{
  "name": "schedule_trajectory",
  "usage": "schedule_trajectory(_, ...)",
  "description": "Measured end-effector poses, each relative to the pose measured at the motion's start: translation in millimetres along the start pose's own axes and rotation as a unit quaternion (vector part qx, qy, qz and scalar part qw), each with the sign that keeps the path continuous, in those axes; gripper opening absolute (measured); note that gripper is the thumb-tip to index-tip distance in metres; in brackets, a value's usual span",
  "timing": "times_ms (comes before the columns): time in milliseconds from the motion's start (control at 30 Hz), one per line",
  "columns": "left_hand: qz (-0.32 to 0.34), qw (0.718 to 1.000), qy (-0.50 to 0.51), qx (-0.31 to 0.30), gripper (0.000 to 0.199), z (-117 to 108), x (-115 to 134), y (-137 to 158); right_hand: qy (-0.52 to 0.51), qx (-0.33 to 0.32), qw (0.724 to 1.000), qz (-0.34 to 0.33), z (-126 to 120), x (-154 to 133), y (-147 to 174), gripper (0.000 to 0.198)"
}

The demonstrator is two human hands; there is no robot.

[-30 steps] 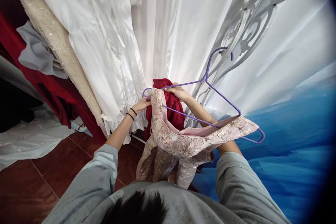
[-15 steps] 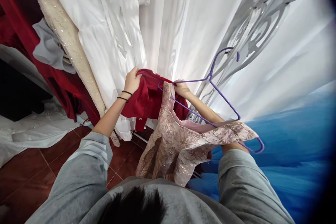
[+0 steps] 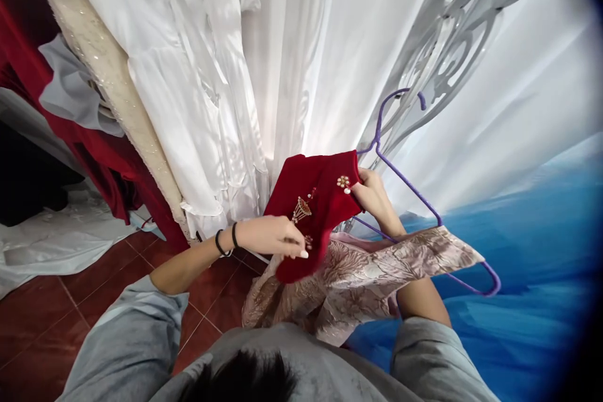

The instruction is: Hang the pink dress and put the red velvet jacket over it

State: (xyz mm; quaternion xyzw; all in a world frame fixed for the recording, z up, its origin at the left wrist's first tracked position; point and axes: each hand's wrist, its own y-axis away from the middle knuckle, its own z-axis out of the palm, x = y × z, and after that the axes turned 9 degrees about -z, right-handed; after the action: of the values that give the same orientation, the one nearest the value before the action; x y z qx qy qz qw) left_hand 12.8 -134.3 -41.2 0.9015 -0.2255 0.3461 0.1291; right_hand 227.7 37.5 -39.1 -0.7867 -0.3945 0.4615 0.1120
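A red velvet garment [image 3: 313, 185] with gold and pearl ornaments is folded over in front of me. My right hand [image 3: 374, 193] grips its right edge, fingers partly hidden behind the cloth. Across its lower front lies my left hand [image 3: 285, 239], fingers drawn together on the cloth near a small ornament. Just below, a pink-gold brocade dress [image 3: 358, 270] hangs on a purple hanger [image 3: 409, 182]. My right forearm passes behind the dress shoulder. The red garment covers the dress's left shoulder. Whether the hanger's hook rests on the metalwork, I cannot tell.
White dresses [image 3: 160, 75], a beaded cream garment [image 3: 103, 63] and red garments [image 3: 89, 132] hang at left. Grey metal scrollwork [image 3: 447, 69] stands at upper right before a white curtain [image 3: 325, 44]. Blue painted cloth [image 3: 541, 251] is at right; red tiles [image 3: 42, 301] cover the floor.
The red garment has come nearer, in front of the dress, and its ornamented side now shows. My left hand has moved down and right; my right hand has shifted right and down slightly.
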Motion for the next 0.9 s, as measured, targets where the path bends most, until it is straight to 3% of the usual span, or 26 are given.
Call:
schedule_trajectory(33,0.006,0.999,0.005,0.048,0.031,-6,-9,-6,-0.011,-0.014,1.0,0.005,-2,0,3,0.027)
schedule_trajectory(67,0.004,0.989,0.005,0.148,0.029,-15,-21,-15,-0.016,-0.023,1.0,0.006,-3,0,5,0.029)
schedule_trajectory(133,-0.021,0.92,0.003,0.392,0.028,-35,-52,-40,-0.015,-0.036,0.999,0.005,-6,2,7,0.031)
schedule_trajectory(167,-0.031,0.897,0.002,0.441,0.04,-43,-70,-54,-0.015,-0.045,0.999,0.004,-7,2,9,0.03)
schedule_trajectory(200,-0.042,0.891,0.023,0.452,0.056,-48,-87,-68,-0.017,-0.054,0.998,0.003,-8,3,11,0.028)
schedule_trajectory(267,-0.055,0.907,0.118,0.401,0.069,-51,-115,-93,-0.028,-0.074,0.997,0.0,-9,3,18,0.026)
schedule_trajectory(333,-0.061,0.907,0.225,0.351,0.062,-48,-134,-105,-0.026,-0.095,0.995,0.011,-13,4,27,0.037)
schedule_trajectory(433,-0.071,0.882,0.304,0.352,0.057,-49,-148,-95,-0.006,-0.133,0.988,0.073,-35,3,46,0.052)
schedule_trajectory(600,-0.059,0.859,0.283,0.422,0.064,-71,-154,-42,-0.041,-0.194,0.963,0.184,-113,-8,82,0.042)
schedule_trajectory(700,-0.076,0.879,0.242,0.403,0.062,-77,-150,-27,0.048,-0.114,0.962,0.245,-150,-3,90,0.04)
schedule_trajectory(800,-0.092,0.897,0.204,0.381,0.062,-73,-144,-30,0.101,-0.026,0.965,0.24,-157,21,90,0.039)
schedule_trajectory(900,-0.089,0.913,0.165,0.363,0.063,-68,-142,-43,0.076,-0.057,0.98,0.174,-133,57,100,0.031)
